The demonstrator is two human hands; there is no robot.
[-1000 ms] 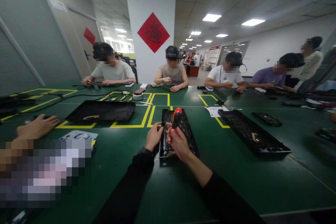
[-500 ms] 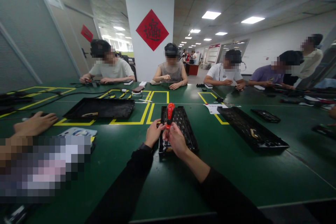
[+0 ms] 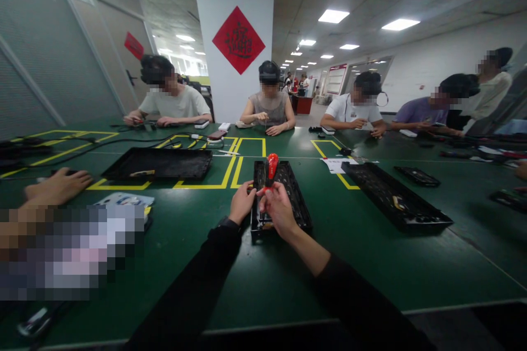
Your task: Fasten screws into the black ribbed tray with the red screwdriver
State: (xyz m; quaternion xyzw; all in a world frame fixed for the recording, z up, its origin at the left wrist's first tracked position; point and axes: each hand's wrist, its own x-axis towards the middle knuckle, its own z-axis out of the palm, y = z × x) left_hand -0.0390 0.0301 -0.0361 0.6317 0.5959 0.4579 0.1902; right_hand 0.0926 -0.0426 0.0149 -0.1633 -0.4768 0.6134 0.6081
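While several people (image 3: pixel 272 104) are sitting across the green table (image 3: pixel 370 274), the person in dark sleeves (image 3: pixel 193 274) is working over a black tray (image 3: pixel 302 205), which is lying directly in front. The right hand (image 3: pixel 280 214) is gripping a red and black screwdriver (image 3: pixel 270 167), its fingers pressing together low on the handle, and this handle is standing almost upright above the tray. As the tray's long side is running away from the person, the screwdriver is pointing down across that length, not along it. The right hand, reaching over the near part, is having the tool; the left hand (image 3: pixel 242 203) is resting at the left edge with curved fingers. Whether these are pinching something, I am not able to tell. The screwdriver's tip is hiding behind the right hand.
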